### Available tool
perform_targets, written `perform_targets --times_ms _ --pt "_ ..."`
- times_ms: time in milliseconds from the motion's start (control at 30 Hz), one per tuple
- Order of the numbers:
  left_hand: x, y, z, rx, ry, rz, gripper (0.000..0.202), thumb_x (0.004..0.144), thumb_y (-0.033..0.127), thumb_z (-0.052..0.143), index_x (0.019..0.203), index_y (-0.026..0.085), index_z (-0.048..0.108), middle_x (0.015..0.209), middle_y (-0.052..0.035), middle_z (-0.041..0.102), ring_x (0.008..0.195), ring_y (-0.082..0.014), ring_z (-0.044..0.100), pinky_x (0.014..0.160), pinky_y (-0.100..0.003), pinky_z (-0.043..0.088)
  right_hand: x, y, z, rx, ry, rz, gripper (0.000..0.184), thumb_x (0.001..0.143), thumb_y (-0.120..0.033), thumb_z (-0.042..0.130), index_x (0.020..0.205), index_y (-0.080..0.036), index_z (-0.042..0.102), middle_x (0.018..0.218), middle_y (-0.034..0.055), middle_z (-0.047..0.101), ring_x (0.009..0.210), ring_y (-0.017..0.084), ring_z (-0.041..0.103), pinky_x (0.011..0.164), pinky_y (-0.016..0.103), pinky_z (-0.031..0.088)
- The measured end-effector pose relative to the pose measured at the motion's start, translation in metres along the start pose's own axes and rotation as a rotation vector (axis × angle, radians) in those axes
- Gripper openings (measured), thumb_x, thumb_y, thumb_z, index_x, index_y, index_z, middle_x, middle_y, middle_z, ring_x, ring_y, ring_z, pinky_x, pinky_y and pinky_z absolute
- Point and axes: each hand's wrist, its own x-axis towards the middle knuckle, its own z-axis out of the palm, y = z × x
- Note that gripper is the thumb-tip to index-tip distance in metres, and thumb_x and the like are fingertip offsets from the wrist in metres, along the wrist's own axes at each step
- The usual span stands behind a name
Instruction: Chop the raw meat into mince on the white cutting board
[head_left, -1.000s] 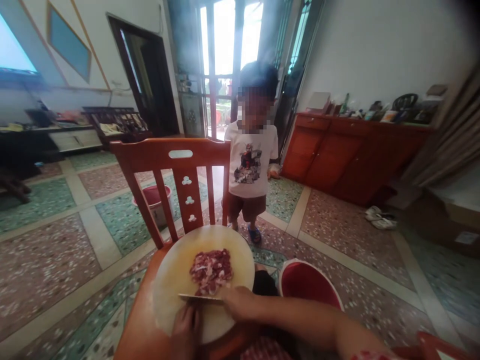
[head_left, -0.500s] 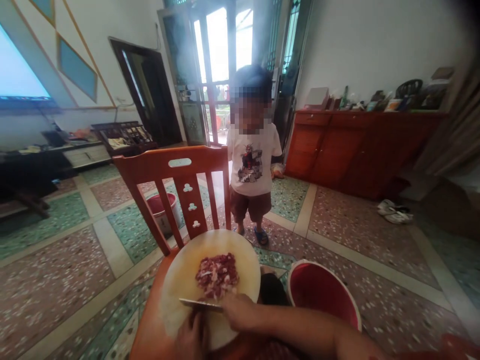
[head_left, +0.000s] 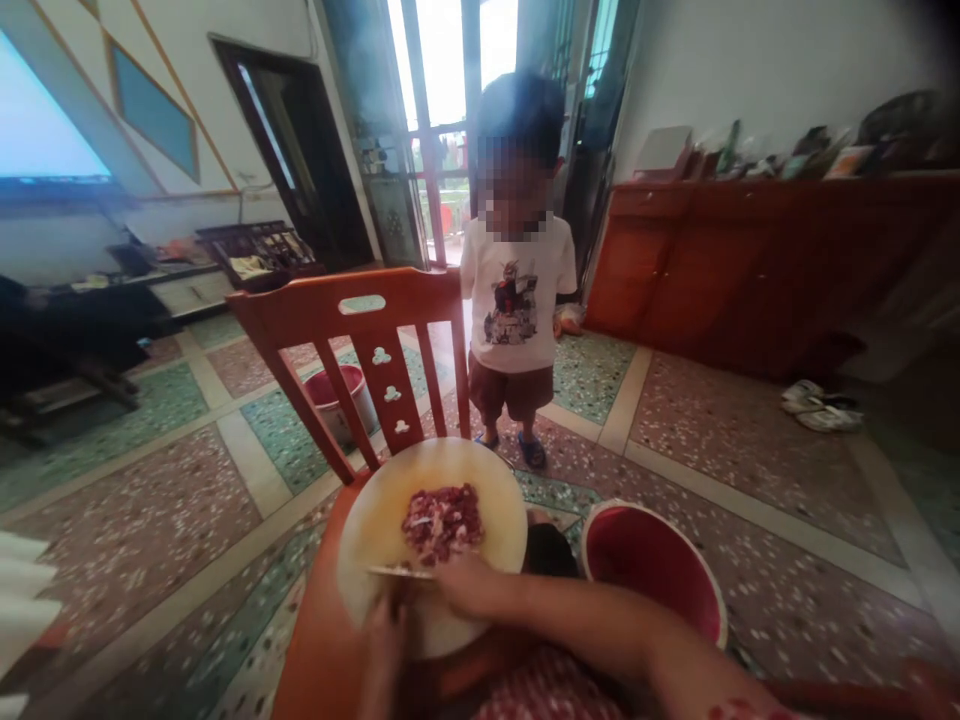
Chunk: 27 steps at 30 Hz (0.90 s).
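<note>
A round pale cutting board (head_left: 375,510) lies on the seat of a red-brown wooden chair (head_left: 352,310). A heap of chopped red meat (head_left: 442,520) sits in the board's middle. A knife (head_left: 397,572) stands edge-down on the board at the heap's near side. My right hand (head_left: 469,588) is closed on the knife's right end, right by the meat. My left hand (head_left: 386,635) rests on the board's near edge just below the blade, fingers stretched toward it. It holds nothing that I can see.
A small child (head_left: 517,300) stands just beyond the chair, facing me. A red bucket (head_left: 652,565) sits on the floor right of the chair. A second red pail (head_left: 341,395) is behind the chair back. A long wooden sideboard (head_left: 750,260) lines the right wall, with sandals (head_left: 817,415) before it.
My view has shifted slightly to the right and down. The child has come a little closer. Both hands and the knife stay at the near side of the meat.
</note>
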Motion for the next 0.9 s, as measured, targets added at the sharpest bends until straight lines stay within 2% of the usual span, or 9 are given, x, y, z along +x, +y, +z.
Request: perform_targets --times_ms 100,167,267,333,367,433,567,700,900 --pt "-0.002 0.019 -0.013 -0.17 -0.028 -0.173 0.03 0.065 0.038 0.051 0.08 0.015 0.063 0.08 -0.0079 0.066 0.08 -0.0232 0.061 0.076 -0.037 0.05 -0.025 0.026 -0.016 0.03 -0.222 0.184 0.014 0.072 -0.018 0.061 0.084 -0.013 0.064 0.084 0.0116 0.068 0.08 0.023 0.065 0.062 0.025 0.048" --pt "-0.004 0.038 -0.018 -0.229 0.018 -0.227 0.032 0.068 0.04 0.052 0.083 0.013 0.063 0.078 -0.0074 0.064 0.074 -0.0206 0.06 0.072 -0.035 0.05 -0.036 0.039 -0.024 0.047 -0.248 0.261 0.016 0.081 -0.019 0.051 0.091 -0.014 0.063 0.088 0.0107 0.068 0.084 0.021 0.064 0.067 0.024 0.046" --pt "-0.006 0.06 -0.012 -0.109 0.101 0.045 0.023 0.075 0.028 0.048 0.088 0.016 0.062 0.086 -0.0067 0.062 0.083 -0.0171 0.057 0.08 -0.032 0.047 -0.041 0.048 -0.022 0.062 -0.296 0.253 0.029 0.09 -0.021 0.034 0.108 -0.011 0.054 0.102 0.0158 0.063 0.097 0.022 0.059 0.076 0.027 0.043" --pt "-0.012 0.067 -0.003 0.083 -0.01 0.243 0.02 0.076 0.02 0.048 0.088 0.018 0.063 0.087 -0.0071 0.06 0.086 -0.0175 0.054 0.081 -0.032 0.045 -0.043 0.046 -0.019 0.064 -0.284 0.264 0.03 0.092 -0.024 0.031 0.112 -0.012 0.051 0.102 0.0154 0.063 0.097 0.022 0.059 0.077 0.027 0.041" --pt "-0.017 0.068 0.001 0.173 -0.05 0.3 0.019 0.076 0.02 0.05 0.089 0.019 0.064 0.087 -0.0079 0.059 0.085 -0.0179 0.054 0.079 -0.032 0.045 -0.045 0.043 -0.02 0.068 -0.273 0.263 0.031 0.092 -0.026 0.03 0.113 -0.013 0.049 0.101 0.0149 0.064 0.097 0.022 0.059 0.076 0.027 0.041" --pt "-0.029 0.065 0.006 0.287 -0.037 0.366 0.021 0.079 0.021 0.05 0.095 0.02 0.064 0.09 -0.0092 0.057 0.086 -0.019 0.052 0.078 -0.034 0.045 -0.05 0.035 -0.024 0.077 -0.248 0.26 0.032 0.093 -0.027 0.028 0.117 -0.014 0.046 0.099 0.0132 0.065 0.094 0.021 0.06 0.074 0.026 0.04" --pt "-0.045 0.053 0.007 0.259 0.099 0.458 0.025 0.081 0.024 0.051 0.104 0.022 0.06 0.106 -0.0105 0.052 0.098 -0.021 0.049 0.084 -0.037 0.044 -0.057 0.019 -0.039 0.094 -0.266 0.235 0.036 0.092 -0.024 0.029 0.126 -0.014 0.035 0.097 0.0117 0.065 0.09 0.019 0.062 0.072 0.024 0.039" --pt "-0.042 0.047 0.008 0.136 0.109 0.518 0.021 0.084 0.02 0.047 0.101 0.019 0.059 0.102 -0.0088 0.056 0.098 -0.0177 0.051 0.085 -0.032 0.046 -0.057 0.009 -0.037 0.022 -0.336 0.187 0.036 0.09 -0.023 0.033 0.124 -0.013 0.034 0.097 0.0127 0.065 0.089 0.022 0.062 0.071 0.027 0.041" --pt "-0.031 0.045 0.015 0.196 0.053 0.549 0.015 0.083 0.016 0.046 0.093 0.016 0.058 0.092 -0.0091 0.058 0.093 -0.0191 0.052 0.082 -0.034 0.048 -0.061 0.006 -0.02 -0.07 -0.366 0.154 0.027 0.088 -0.017 0.031 0.112 -0.014 0.043 0.091 0.0123 0.065 0.085 0.023 0.062 0.07 0.03 0.044"
